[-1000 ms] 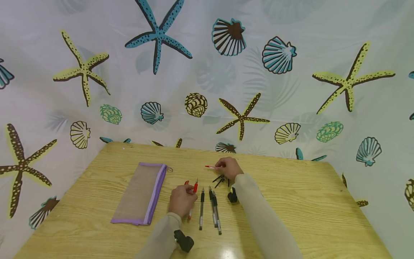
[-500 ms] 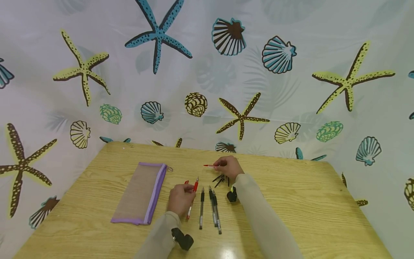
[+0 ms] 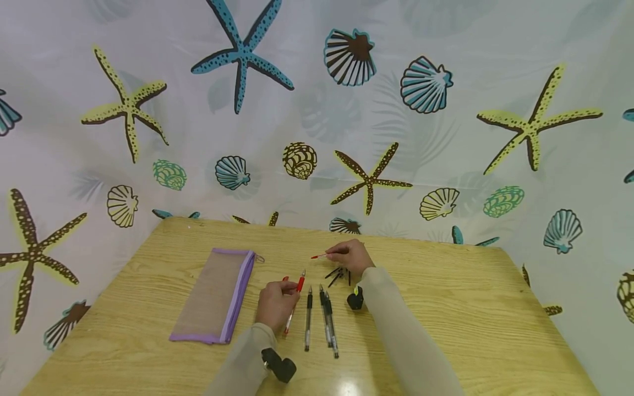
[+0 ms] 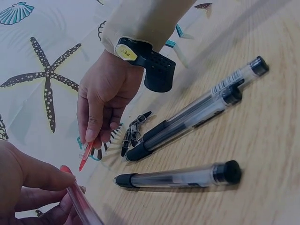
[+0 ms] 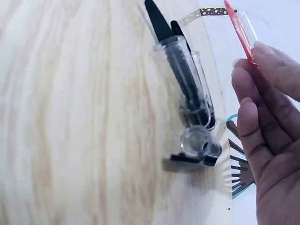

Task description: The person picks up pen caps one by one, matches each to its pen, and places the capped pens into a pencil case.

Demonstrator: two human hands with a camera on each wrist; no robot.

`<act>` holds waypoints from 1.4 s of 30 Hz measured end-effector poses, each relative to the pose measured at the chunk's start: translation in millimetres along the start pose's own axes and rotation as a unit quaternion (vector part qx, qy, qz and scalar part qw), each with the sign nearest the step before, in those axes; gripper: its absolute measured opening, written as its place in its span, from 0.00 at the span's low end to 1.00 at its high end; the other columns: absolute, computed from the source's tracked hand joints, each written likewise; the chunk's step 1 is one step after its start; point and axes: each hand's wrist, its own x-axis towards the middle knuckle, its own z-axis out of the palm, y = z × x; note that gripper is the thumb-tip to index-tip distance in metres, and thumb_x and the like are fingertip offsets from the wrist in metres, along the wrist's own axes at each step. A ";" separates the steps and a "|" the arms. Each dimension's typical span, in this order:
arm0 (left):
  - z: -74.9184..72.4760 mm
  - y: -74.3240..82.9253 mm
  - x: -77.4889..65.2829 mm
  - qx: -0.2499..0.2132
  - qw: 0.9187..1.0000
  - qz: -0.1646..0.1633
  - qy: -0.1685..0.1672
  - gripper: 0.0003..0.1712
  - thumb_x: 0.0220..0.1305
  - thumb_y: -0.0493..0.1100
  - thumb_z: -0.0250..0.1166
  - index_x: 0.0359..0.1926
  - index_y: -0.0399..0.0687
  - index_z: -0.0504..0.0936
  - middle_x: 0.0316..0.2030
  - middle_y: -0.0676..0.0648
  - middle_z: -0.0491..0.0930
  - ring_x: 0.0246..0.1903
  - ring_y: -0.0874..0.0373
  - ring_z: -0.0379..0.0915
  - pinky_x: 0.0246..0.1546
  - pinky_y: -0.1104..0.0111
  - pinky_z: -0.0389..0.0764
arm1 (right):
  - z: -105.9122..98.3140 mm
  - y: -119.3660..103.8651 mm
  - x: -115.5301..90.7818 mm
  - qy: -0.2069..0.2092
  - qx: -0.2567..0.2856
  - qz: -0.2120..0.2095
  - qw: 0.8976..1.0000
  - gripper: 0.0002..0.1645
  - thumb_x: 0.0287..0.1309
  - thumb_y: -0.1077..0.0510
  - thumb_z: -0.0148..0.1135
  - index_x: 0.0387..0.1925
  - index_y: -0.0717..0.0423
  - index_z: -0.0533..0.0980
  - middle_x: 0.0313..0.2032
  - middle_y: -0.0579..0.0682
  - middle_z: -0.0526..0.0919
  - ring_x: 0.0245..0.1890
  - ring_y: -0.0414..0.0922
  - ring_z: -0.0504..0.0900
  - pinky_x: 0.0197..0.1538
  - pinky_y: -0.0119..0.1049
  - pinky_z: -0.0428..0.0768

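In the head view my left hand (image 3: 276, 305) pinches an uncapped red gel pen (image 3: 300, 284), its tip pointing away from me. A second small red piece (image 3: 285, 279) shows by the same fingers; its kind is mostly hidden. Farther back, my right hand (image 3: 353, 256) pinches a clear-and-red pen cap (image 5: 241, 35) between thumb and fingertips, raised off the table. Several black pen caps (image 3: 339, 275) lie loose beneath that hand. Between the hands lie three uncapped black gel pens, one alone (image 3: 309, 319) and two side by side (image 3: 329, 324).
A folded mesh zip pouch (image 3: 210, 297) with purple edging lies to the left on the wooden table (image 3: 446, 297). Behind the table hangs a white cloth (image 3: 307, 121) printed with starfish and shells. Each wrist carries a small black camera (image 3: 279, 367).
The left hand has shifted slightly left with the red pen, which now leans a little more to the right. The right hand still holds the cap, whose red end has moved slightly left.
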 end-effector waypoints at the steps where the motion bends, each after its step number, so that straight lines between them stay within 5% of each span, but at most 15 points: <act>1: 0.0 0.3 -0.4 0.000 1.000 0.000 -0.001 0.12 0.59 0.36 0.64 0.45 0.38 0.85 0.33 0.47 0.82 0.32 0.56 0.77 0.32 0.64 0.79 | -0.3 -0.2 -0.3 -0.001 0.002 -0.001 1.000 0.12 0.59 0.62 0.64 0.43 0.63 0.84 0.43 0.56 0.85 0.38 0.49 0.84 0.40 0.40 0.83; 16: -0.6 4.0 -2.7 -0.033 0.999 -0.019 -0.011 0.12 0.61 0.35 0.64 0.45 0.35 0.84 0.32 0.46 0.81 0.25 0.59 0.73 0.24 0.69 0.76 | -6.3 -24.6 -14.3 -0.030 0.127 -0.011 0.991 0.14 0.61 0.70 0.59 0.47 0.76 0.78 0.42 0.69 0.82 0.46 0.69 0.78 0.51 0.57 0.77; 30: -0.1 2.9 -0.9 -0.021 1.000 -0.013 -0.009 0.12 0.61 0.36 0.65 0.45 0.37 0.85 0.33 0.46 0.82 0.29 0.58 0.76 0.27 0.68 0.78 | 2.4 -9.2 -2.8 -0.031 0.198 -0.010 0.980 0.15 0.60 0.70 0.60 0.48 0.76 0.77 0.41 0.65 0.84 0.38 0.43 0.86 0.53 0.56 0.77; 42: -1.5 2.2 -2.2 -0.024 1.000 -0.003 -0.014 0.13 0.61 0.37 0.65 0.46 0.38 0.85 0.32 0.47 0.83 0.29 0.58 0.76 0.27 0.67 0.78 | 11.3 -11.9 -3.8 -0.024 0.242 -0.010 0.970 0.15 0.60 0.67 0.61 0.46 0.75 0.77 0.36 0.54 0.86 0.37 0.44 0.86 0.53 0.54 0.77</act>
